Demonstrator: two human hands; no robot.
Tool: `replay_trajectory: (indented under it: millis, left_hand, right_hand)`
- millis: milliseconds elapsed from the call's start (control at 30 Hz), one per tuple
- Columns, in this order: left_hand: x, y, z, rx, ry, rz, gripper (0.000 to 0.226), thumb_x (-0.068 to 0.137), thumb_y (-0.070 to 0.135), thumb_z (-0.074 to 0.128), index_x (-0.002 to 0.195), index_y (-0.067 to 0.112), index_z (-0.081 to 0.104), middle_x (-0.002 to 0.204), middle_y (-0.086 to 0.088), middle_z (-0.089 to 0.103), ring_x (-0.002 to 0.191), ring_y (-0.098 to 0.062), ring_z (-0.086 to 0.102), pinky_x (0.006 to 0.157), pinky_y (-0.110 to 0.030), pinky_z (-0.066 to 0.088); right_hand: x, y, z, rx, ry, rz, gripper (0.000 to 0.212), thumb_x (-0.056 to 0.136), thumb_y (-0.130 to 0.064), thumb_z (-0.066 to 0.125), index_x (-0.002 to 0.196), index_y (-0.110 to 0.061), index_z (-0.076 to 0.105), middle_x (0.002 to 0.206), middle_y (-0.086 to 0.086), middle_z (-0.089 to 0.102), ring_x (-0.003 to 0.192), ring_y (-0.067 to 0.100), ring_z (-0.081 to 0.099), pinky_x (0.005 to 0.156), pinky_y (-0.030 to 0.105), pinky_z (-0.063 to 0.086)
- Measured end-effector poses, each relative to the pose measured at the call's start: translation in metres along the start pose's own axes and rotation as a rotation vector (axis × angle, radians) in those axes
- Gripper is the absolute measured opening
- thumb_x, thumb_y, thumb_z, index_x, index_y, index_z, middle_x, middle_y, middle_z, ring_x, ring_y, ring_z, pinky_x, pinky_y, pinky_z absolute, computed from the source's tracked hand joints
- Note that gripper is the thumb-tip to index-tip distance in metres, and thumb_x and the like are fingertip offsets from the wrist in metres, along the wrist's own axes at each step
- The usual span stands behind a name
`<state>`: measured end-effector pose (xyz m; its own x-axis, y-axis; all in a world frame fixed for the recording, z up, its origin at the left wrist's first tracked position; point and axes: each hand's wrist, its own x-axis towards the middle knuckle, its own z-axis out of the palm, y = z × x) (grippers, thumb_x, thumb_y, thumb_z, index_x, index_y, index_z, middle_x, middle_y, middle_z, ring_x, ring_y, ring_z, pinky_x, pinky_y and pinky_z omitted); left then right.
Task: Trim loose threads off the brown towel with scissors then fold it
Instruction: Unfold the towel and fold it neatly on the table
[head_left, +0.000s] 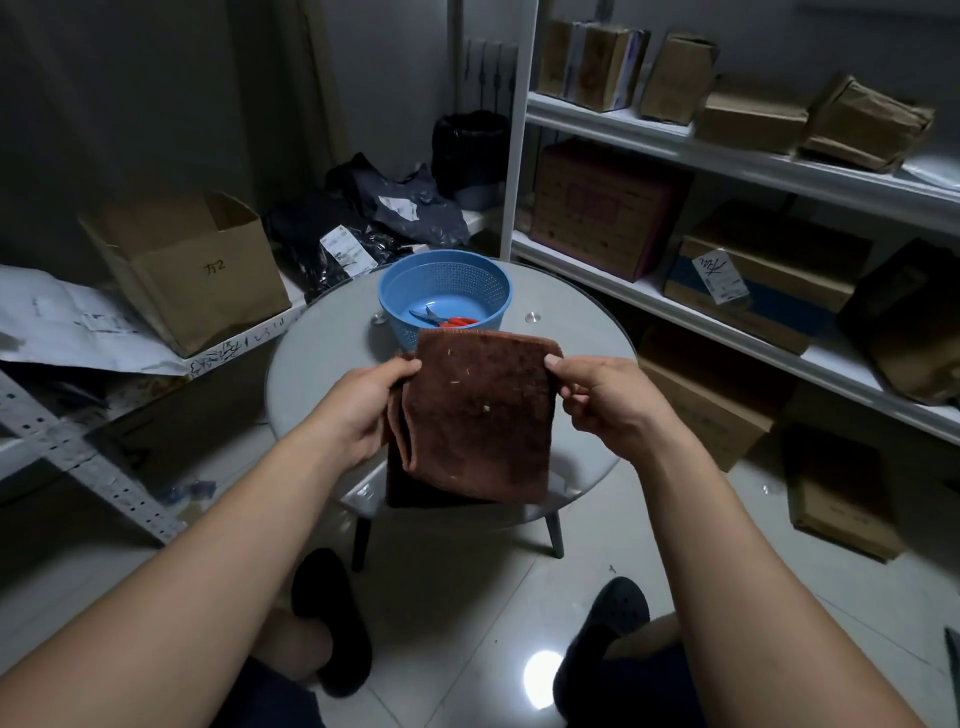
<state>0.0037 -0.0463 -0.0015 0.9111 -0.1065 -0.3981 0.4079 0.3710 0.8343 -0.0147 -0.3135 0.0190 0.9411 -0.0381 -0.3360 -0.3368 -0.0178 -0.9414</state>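
The brown towel (480, 415) hangs folded in layers above the round glass table (322, 364), with a few pale specks on its face. My left hand (363, 405) pinches its upper left corner and my right hand (602, 395) pinches its upper right corner. Its lower edge droops past the table's near rim. The red-handled scissors (449, 321) lie inside the blue perforated basket (410, 283) just behind the towel, partly hidden by the towel's top edge.
White shelves (727, 150) with cardboard boxes run along the right. An open cardboard box (192, 270) and dark parcel bags (363, 223) sit on a low shelf at the left. More boxes stand on the floor at the right. My feet show below the table.
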Motion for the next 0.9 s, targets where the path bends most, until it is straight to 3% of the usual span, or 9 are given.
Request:
replay_trajectory:
  millis: [67,133,233,333,433,533,733,800,900]
  left_hand:
    - [0.010,-0.011,-0.006,0.046,0.046,-0.054,0.019,0.094,0.010,0.060,0.109,0.005,0.071,0.090,-0.011,0.078,0.076,-0.020,0.075,0.076,-0.034,0.062]
    - [0.015,-0.024,-0.011,0.200,0.145,-0.055,0.015,0.093,0.010,0.062,0.105,0.007,0.070,0.080,-0.008,0.076,0.064,-0.017,0.071,0.061,-0.027,0.060]
    - [0.021,-0.042,-0.031,0.670,0.285,0.100,0.026,0.083,0.016,0.067,0.109,0.016,0.070,0.090,-0.007,0.073,0.080,-0.023,0.068,0.078,-0.034,0.055]
    - [0.013,-0.054,-0.038,0.874,0.274,0.187,0.012,0.075,0.020,0.067,0.084,0.027,0.072,0.083,0.001,0.075,0.083,-0.019,0.070,0.084,-0.033,0.053]
    - [0.004,-0.063,-0.033,0.963,0.219,0.193,0.013,0.079,0.014,0.068,0.079,0.027,0.072,0.071,0.003,0.071,0.071,-0.013,0.065,0.070,-0.024,0.046]
    - [0.004,-0.064,-0.031,0.979,0.270,0.205,0.013,0.080,0.014,0.068,0.080,0.026,0.072,0.067,0.004,0.068,0.071,-0.014,0.064,0.069,-0.023,0.044]
    - [0.014,-0.059,-0.032,0.984,0.302,0.159,0.013,0.079,0.014,0.072,0.075,0.027,0.071,0.065,0.004,0.068,0.076,-0.023,0.071,0.084,-0.033,0.058]
    - [0.016,-0.056,-0.029,0.983,0.319,0.156,0.004,0.079,0.021,0.075,0.077,0.024,0.074,0.073,0.001,0.071,0.082,-0.023,0.072,0.083,-0.031,0.056]
    - [0.013,-0.053,-0.024,0.996,0.345,0.097,0.013,0.075,0.032,0.080,0.072,0.020,0.075,0.078,0.001,0.074,0.083,-0.021,0.069,0.075,-0.027,0.050]
  right_hand:
    - [0.008,0.010,0.006,-0.018,0.101,0.034,0.026,0.090,-0.021,0.074,0.067,-0.015,0.065,0.059,0.001,0.054,0.045,0.011,0.040,0.043,0.022,0.024]
    - [0.015,0.024,0.016,-0.060,0.180,0.069,0.008,0.092,-0.019,0.072,0.091,-0.011,0.070,0.073,0.008,0.068,0.047,0.015,0.047,0.041,0.020,0.030]
    - [0.018,0.052,0.028,-0.276,0.259,0.034,0.038,0.086,-0.017,0.076,0.121,-0.017,0.063,0.090,0.012,0.078,0.062,0.021,0.068,0.058,0.028,0.055]
    - [0.010,0.066,0.037,-0.535,0.209,-0.153,0.020,0.080,-0.020,0.079,0.099,-0.023,0.076,0.080,-0.008,0.075,0.073,0.002,0.068,0.077,0.022,0.053]
    - [-0.004,0.070,0.055,-0.708,-0.015,-0.248,0.012,0.078,-0.029,0.084,0.088,-0.025,0.079,0.075,-0.017,0.070,0.070,-0.009,0.061,0.071,0.013,0.046]
    - [-0.003,0.073,0.075,-0.826,-0.106,-0.300,0.016,0.080,-0.037,0.081,0.091,-0.025,0.081,0.081,-0.014,0.074,0.077,0.003,0.065,0.078,0.020,0.050]
    - [0.038,0.060,0.116,-0.888,0.038,-0.329,0.021,0.089,-0.020,0.062,0.100,-0.017,0.079,0.107,0.009,0.080,0.106,0.031,0.070,0.091,0.033,0.054]
    - [0.057,0.050,0.125,-0.976,0.038,-0.365,0.029,0.088,-0.017,0.058,0.109,-0.016,0.077,0.118,0.013,0.076,0.115,0.037,0.065,0.096,0.040,0.053]
    - [0.085,0.039,0.132,-1.102,-0.009,-0.345,0.040,0.092,-0.021,0.058,0.131,-0.020,0.068,0.135,0.012,0.068,0.128,0.037,0.056,0.105,0.042,0.048]
